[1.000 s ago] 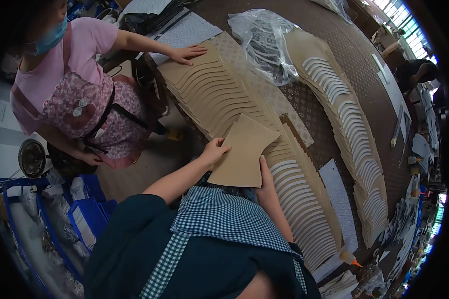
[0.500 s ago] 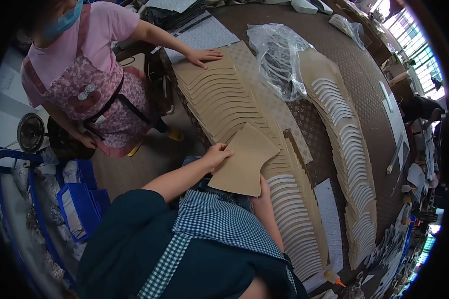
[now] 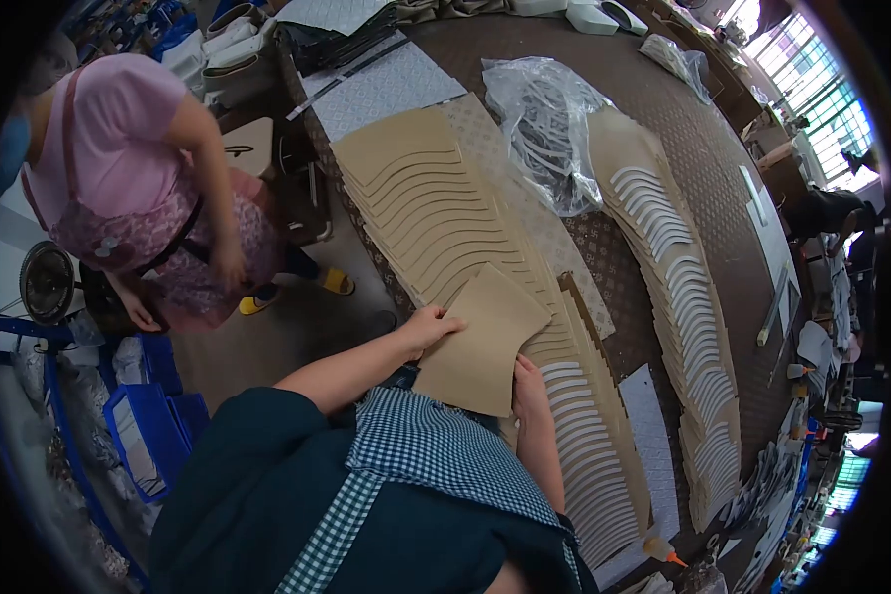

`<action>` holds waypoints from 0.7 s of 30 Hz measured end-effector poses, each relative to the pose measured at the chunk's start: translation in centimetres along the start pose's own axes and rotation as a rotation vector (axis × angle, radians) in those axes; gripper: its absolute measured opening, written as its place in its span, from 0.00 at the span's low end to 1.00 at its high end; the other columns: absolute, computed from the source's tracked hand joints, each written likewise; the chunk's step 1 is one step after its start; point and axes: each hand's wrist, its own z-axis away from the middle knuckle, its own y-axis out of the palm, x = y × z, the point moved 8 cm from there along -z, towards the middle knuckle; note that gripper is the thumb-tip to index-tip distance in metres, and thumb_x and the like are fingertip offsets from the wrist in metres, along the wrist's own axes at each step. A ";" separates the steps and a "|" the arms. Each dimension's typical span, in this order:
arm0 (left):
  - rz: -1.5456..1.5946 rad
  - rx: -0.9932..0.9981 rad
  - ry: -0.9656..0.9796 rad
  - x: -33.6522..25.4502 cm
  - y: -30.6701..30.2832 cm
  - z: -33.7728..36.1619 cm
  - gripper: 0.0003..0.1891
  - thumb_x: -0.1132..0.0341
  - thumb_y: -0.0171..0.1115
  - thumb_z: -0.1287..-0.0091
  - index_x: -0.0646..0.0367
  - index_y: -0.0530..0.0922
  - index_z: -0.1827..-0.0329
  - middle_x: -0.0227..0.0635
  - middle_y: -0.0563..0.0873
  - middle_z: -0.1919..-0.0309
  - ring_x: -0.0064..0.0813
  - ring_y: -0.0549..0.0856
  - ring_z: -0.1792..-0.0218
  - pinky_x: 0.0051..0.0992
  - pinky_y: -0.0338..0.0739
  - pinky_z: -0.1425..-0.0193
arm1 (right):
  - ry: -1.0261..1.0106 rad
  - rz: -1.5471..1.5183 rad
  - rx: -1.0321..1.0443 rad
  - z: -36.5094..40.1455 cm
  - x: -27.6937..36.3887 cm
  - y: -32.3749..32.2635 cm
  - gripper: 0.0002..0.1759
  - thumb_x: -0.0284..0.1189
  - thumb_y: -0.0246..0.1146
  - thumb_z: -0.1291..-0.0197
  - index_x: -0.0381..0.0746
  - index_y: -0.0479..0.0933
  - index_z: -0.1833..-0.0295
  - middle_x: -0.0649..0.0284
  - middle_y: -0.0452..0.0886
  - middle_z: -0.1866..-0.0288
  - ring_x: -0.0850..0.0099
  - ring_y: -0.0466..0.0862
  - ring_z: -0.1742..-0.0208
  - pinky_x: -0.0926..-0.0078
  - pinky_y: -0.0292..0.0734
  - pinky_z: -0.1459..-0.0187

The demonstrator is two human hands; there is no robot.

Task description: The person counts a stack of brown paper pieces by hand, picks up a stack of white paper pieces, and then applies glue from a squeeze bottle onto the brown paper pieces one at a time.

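A tan curved sheet (image 3: 480, 342) is held between my two hands over the front edge of the table. My left hand (image 3: 432, 331) pinches its left edge, thumb on top. At its lower right edge, my right hand (image 3: 531, 388) grips with the fingers closed. Beneath and beyond the sheet lies a long row of overlapping tan pieces (image 3: 436, 213), fanned like shingles. Toward the lower right, pieces in that row show white curved strips (image 3: 584, 445).
A second fanned row (image 3: 698, 327) with white strips runs along the right, beside a clear plastic bag (image 3: 549, 129). A co-worker in a pink shirt (image 3: 119, 119) stands at the left, near blue bins (image 3: 144, 436). A glue bottle (image 3: 660, 550) lies at lower right.
The co-worker's hand has come off the fanned pieces, and that person has moved left, away from the table. The held sheet is slightly lower, and my right hand's fingers show more at its edge.
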 end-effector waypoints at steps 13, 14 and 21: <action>0.555 0.500 0.412 -13.1 -13.2 2.3 0.21 0.62 0.59 0.30 0.58 0.71 0.36 0.34 0.82 0.46 0.26 0.81 0.48 0.29 0.77 0.42 | -0.947 1.056 -0.076 4.7 15.6 29.6 0.13 0.24 0.59 0.39 0.33 0.78 0.49 0.51 0.81 0.66 0.60 0.83 0.72 0.72 0.79 0.69; 0.600 0.550 0.412 -13.7 -14.6 2.5 0.21 0.62 0.58 0.29 0.58 0.70 0.35 0.34 0.82 0.46 0.26 0.81 0.47 0.28 0.77 0.42 | -1.024 1.130 -0.035 4.3 15.3 32.7 0.14 0.23 0.60 0.40 0.34 0.78 0.49 0.50 0.81 0.69 0.57 0.84 0.71 0.69 0.79 0.69; 0.808 0.704 0.358 -12.8 -21.3 -0.5 0.30 0.50 0.56 0.28 0.62 0.66 0.32 0.50 0.79 0.47 0.40 0.84 0.58 0.35 0.82 0.56 | -1.030 1.198 0.126 -0.8 11.2 42.3 0.20 0.22 0.60 0.42 0.36 0.77 0.42 0.49 0.82 0.69 0.56 0.84 0.70 0.65 0.79 0.68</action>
